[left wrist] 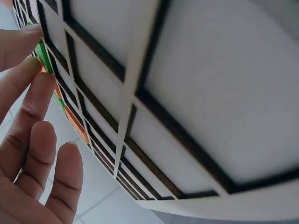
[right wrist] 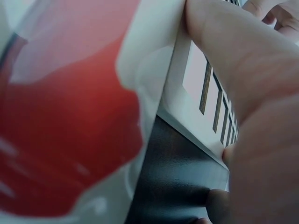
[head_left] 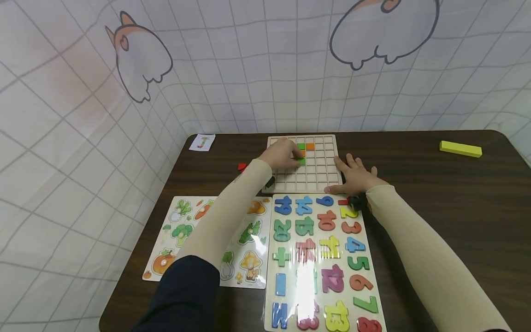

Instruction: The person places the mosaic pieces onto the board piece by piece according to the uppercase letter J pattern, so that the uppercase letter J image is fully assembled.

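Observation:
My left hand [head_left: 280, 154] reaches over a pale wooden grid board [head_left: 321, 170] at the far middle of the table. Thumb and index finger pinch a green tile [left wrist: 44, 57] at the board's squares, while the other fingers stay loosely bent. Around these fingertips lie another green tile [head_left: 300, 146] and an orange tile [head_left: 309, 146], with a second orange tile [head_left: 303, 153] partly covered. Spread fingers of my right hand [head_left: 354, 177] rest along the board's right edge, with the thumb at its near corner.
Nearer me lies a number puzzle board [head_left: 293, 237], touching a vegetable puzzle board [head_left: 265, 272] under my left forearm. A red piece [head_left: 242, 167] shows beside that arm. A card [head_left: 202, 142] sits far left, a yellow block [head_left: 460, 148] far right on the dark table [head_left: 435, 207].

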`<action>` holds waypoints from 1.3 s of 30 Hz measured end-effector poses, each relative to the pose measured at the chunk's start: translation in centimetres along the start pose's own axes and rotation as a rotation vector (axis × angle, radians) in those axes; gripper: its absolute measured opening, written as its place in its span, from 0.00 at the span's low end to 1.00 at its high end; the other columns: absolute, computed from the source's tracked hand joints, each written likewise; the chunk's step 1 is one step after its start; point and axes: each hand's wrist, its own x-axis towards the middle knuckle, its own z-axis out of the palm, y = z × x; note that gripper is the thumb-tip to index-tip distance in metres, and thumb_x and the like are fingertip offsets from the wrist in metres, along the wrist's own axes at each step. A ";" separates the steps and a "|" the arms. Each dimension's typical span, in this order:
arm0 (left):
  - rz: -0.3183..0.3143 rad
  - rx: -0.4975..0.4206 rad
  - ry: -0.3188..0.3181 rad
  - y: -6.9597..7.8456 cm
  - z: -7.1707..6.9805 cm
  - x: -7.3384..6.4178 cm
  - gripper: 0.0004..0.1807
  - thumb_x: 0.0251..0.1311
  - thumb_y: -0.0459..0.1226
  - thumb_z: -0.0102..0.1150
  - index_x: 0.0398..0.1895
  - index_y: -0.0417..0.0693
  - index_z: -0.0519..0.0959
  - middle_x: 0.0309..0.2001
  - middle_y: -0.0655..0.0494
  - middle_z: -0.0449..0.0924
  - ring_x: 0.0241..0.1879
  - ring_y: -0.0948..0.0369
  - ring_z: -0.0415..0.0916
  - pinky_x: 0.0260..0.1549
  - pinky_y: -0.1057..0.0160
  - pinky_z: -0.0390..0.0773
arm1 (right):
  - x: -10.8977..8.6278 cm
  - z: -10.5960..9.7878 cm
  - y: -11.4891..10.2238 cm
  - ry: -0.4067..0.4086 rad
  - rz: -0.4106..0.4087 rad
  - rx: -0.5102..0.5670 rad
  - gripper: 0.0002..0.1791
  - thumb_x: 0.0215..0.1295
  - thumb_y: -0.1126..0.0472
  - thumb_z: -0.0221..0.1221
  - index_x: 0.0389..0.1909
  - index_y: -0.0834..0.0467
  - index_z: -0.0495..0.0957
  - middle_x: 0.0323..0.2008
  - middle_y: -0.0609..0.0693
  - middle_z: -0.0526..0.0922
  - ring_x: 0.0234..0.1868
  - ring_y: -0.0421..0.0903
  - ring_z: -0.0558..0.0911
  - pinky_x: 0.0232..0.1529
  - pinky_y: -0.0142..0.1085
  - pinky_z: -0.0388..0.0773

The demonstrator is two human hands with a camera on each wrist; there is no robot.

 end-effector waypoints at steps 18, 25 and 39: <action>-0.035 0.031 0.017 -4.0 -2.6 -4.7 0.13 0.67 0.39 0.66 0.52 0.51 0.88 0.53 0.56 0.88 0.52 0.59 0.82 0.55 0.60 0.83 | -0.4 -0.5 0.1 0.008 -0.014 0.003 0.66 0.64 0.30 0.63 0.85 0.55 0.32 0.82 0.71 0.27 0.81 0.76 0.31 0.70 0.82 0.29; -0.083 0.071 0.011 -6.4 -3.6 -8.1 0.10 0.66 0.41 0.68 0.48 0.51 0.89 0.48 0.56 0.89 0.48 0.59 0.82 0.54 0.59 0.82 | -0.1 -0.4 0.6 -0.001 -0.022 0.006 0.67 0.64 0.29 0.63 0.85 0.56 0.31 0.81 0.72 0.26 0.80 0.76 0.30 0.69 0.82 0.28; -0.154 0.051 -0.049 -10.4 -4.0 -14.0 0.11 0.61 0.41 0.70 0.46 0.52 0.89 0.49 0.56 0.89 0.45 0.57 0.80 0.48 0.57 0.82 | 0.1 0.2 -0.3 -0.009 -0.037 -0.009 0.66 0.65 0.31 0.63 0.84 0.57 0.31 0.81 0.73 0.27 0.80 0.77 0.31 0.69 0.82 0.28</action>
